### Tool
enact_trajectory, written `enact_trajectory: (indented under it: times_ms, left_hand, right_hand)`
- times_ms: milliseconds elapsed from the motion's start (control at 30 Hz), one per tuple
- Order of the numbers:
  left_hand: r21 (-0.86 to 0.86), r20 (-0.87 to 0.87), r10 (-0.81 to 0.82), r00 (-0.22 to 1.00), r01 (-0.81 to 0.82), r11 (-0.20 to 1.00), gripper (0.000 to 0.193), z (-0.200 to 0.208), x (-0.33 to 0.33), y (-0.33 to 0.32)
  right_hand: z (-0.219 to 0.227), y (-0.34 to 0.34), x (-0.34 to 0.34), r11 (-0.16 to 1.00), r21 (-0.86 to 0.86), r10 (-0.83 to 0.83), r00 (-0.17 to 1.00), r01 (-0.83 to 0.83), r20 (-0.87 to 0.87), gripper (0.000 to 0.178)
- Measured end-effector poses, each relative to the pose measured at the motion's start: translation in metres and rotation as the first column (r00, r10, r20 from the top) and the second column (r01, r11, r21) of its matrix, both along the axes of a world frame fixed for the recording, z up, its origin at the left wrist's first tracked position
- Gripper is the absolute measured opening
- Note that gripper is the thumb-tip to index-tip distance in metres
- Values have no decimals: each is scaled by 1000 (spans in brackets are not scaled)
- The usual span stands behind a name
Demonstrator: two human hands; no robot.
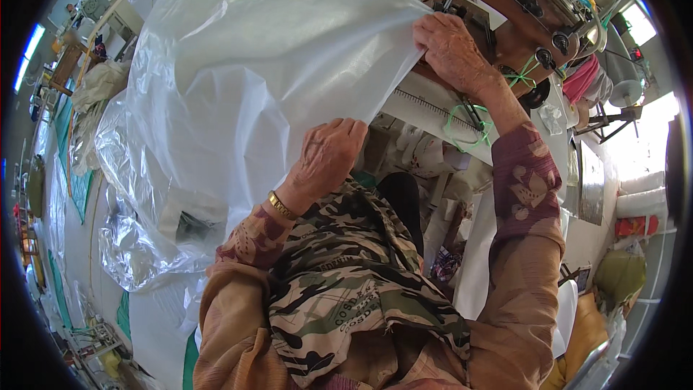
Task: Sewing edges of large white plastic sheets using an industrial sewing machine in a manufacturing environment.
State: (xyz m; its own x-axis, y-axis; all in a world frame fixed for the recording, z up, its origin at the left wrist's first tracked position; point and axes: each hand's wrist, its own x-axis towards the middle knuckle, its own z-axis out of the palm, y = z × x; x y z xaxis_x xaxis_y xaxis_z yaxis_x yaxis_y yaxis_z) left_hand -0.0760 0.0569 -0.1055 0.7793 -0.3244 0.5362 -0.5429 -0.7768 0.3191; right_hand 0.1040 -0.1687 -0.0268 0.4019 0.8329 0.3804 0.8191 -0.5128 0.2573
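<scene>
A large sheet of whitish, translucent plastic film (238, 65) spreads over the table and hangs down on the left in shiny folds. My left hand (328, 155) is closed on the film's near edge, in front of my lap. Farther right, my right hand (451, 47) pinches the film's corner beside the needle area of a brown sewing machine (520, 0). The edge between my two hands is drawn fairly straight. My fingertips are partly hidden behind the film and the hands themselves.
A ruler strip (440, 110) runs along the table edge, with green string (465, 133) looped nearby. Bundled cloth (419, 152) lies below the table. At the right are a pink cloth (580, 78) and an olive bag (622, 274). Cluttered benches line the far left.
</scene>
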Motion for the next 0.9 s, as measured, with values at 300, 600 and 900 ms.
enact_trajectory:
  times_ms: [300, 600, 900]
  left_hand:
    - [-70, -27, 67, 997, -69, 995, 16, 6, -3, 0]
    - [-310, -197, 23, 980, -84, 947, 43, 12, -17, -6]
    - [-334, -21, 47, 999, -51, 941, 43, 2, -17, -15]
  right_hand:
    - [11, -5, 10, 996, -13, 88, 996, -88, -2, 4]
    - [10, -12, 18, 990, 104, 109, 977, -91, -185, 9]
    - [-6, -15, 24, 966, 252, 121, 958, -53, -261, 14]
